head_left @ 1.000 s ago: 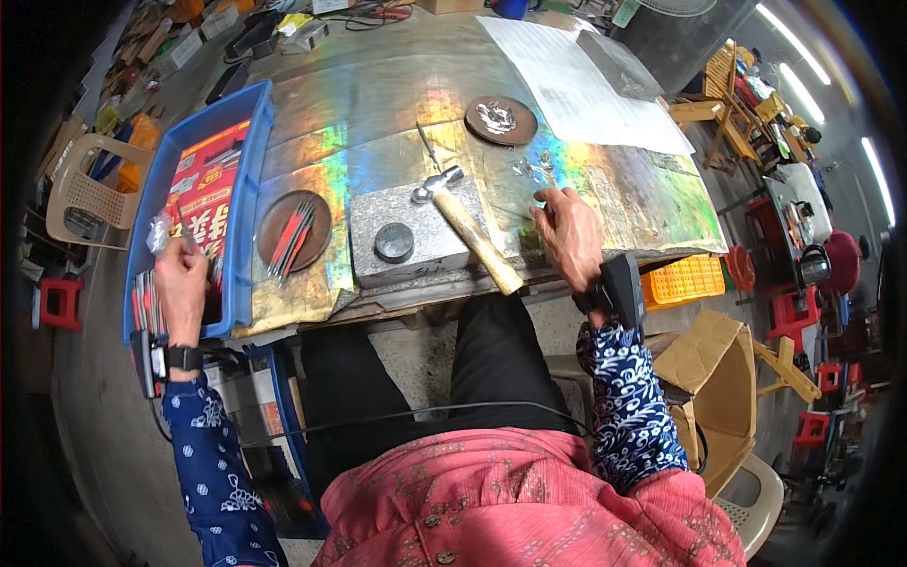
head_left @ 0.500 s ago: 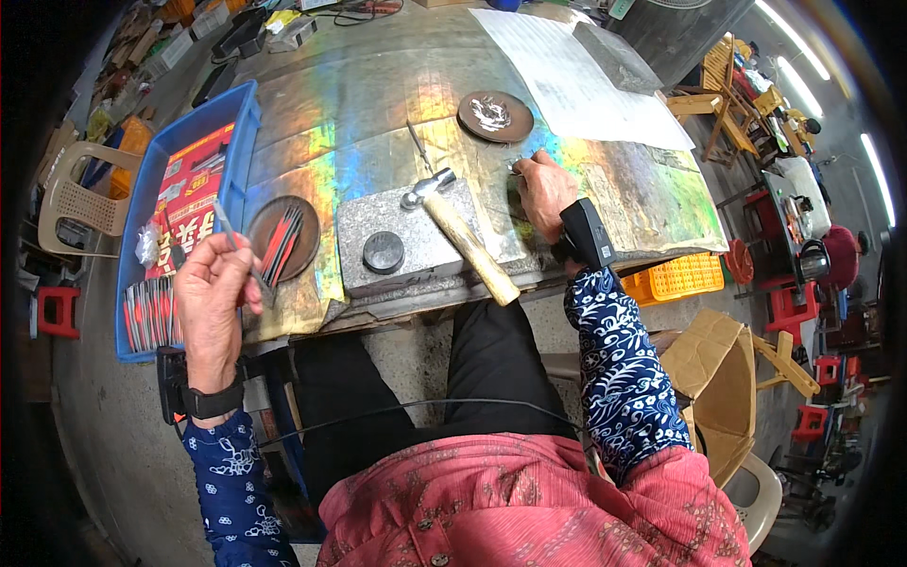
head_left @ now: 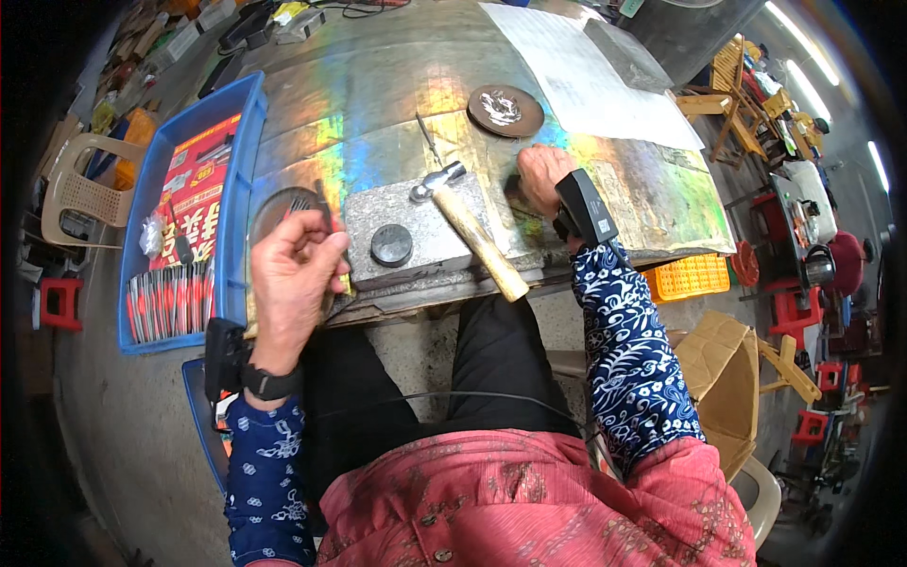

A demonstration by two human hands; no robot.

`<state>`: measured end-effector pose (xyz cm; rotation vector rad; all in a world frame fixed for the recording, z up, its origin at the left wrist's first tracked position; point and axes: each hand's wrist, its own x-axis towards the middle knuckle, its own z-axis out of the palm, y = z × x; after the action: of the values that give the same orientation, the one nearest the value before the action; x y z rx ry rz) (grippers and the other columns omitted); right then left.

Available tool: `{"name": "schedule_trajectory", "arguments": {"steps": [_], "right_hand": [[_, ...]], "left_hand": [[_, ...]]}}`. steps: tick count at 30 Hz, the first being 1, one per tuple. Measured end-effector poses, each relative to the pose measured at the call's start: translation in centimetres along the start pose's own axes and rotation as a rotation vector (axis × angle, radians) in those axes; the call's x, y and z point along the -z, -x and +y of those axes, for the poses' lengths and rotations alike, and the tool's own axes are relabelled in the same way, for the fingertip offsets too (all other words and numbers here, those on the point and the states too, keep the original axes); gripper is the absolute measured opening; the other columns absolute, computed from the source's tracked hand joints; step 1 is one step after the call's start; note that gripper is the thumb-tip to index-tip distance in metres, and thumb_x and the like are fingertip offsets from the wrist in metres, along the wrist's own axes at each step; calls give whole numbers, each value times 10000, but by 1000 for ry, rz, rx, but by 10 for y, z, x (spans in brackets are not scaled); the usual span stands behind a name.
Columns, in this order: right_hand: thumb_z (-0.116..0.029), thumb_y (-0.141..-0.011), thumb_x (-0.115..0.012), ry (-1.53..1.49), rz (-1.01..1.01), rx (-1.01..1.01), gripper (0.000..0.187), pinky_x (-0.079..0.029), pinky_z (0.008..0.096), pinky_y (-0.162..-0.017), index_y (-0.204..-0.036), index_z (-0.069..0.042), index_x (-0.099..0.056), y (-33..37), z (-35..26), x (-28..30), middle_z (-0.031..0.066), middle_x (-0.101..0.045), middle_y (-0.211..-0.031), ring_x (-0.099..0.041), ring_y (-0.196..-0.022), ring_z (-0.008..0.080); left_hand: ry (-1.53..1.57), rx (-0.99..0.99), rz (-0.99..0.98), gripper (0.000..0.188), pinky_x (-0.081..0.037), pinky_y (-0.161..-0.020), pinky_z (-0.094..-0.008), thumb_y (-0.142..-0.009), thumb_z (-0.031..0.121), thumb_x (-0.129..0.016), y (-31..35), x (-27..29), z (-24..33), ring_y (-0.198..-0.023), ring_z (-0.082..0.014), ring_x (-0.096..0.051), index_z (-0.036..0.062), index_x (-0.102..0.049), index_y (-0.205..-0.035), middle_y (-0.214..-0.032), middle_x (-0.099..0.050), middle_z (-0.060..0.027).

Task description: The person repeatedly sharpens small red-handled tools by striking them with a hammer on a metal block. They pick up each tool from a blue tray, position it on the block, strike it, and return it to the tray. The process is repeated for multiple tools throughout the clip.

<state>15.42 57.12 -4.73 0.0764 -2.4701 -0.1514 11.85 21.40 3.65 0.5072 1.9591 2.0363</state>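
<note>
My left hand is over the near left of the table, thumb and fingers pinched on a thin dark strip that sticks up past the fingertips and is blurred. Behind it, a round brown dish with slim pieces is partly covered by the hand. Curled fingers of my right hand rest low over the table, just below a second brown dish of small white bits; what they hold is hidden. Between the hands, a hammer with a wooden handle and a round black disc lie on a grey stone block.
A blue tray at the left holds a red printed sheet and a row of slim red-and-black pieces. Behind the hammer lies a thin pointed rod. White paper under a grey slab covers the far right. An orange crate stands below.
My left hand has moved right, from beside the blue tray to in front of the left dish, with the thin strip still pinched. My right hand stays near its place, fingers more curled.
</note>
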Motion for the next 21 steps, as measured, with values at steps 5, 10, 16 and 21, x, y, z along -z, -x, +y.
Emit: {"name": "schedule_trajectory", "arguments": {"steps": [5, 10, 16, 21], "right_hand": [[-135, -740, -634, -128, -11, 107, 165, -449, 437, -770, -825, -46, -526, 6, 0, 12, 150, -579, -873, -569, -870, 336], [-118, -732, -668, -179, -369, -292, 192, -478, 451, -672, -804, 25, -561, 3, -19, 51, 208, -616, -751, -610, -723, 391], [-55, -771, -662, -605, -294, -478, 148, -468, 414, -655, -828, 28, -553, -1, -58, 102, 196, -588, -741, -607, -714, 355], [8, -863, -626, -686, -111, -460, 158, -500, 239, -667, -1020, 24, -627, -6, -89, 133, 62, -658, -807, -605, -717, 95]], "left_hand": [[-96, -108, 0, 116, -462, -507, -170, -862, -9, -658, -1, -10, -9, -626, -22, -556, -23, -639, -976, -802, -621, -3], [-119, -160, 12, 120, -447, -527, -161, -851, -22, -662, 4, -11, -14, -631, -16, -530, -32, -640, -968, -795, -611, 2], [-295, -257, 66, 129, -466, -600, -203, -783, -30, -707, 10, -14, -18, -688, -62, -573, -35, -678, -909, -806, -662, -22], [-284, -305, 129, 110, -481, -602, -219, -801, -6, -714, 15, -17, -18, -692, -86, -609, -45, -678, -898, -793, -679, -34]]}}
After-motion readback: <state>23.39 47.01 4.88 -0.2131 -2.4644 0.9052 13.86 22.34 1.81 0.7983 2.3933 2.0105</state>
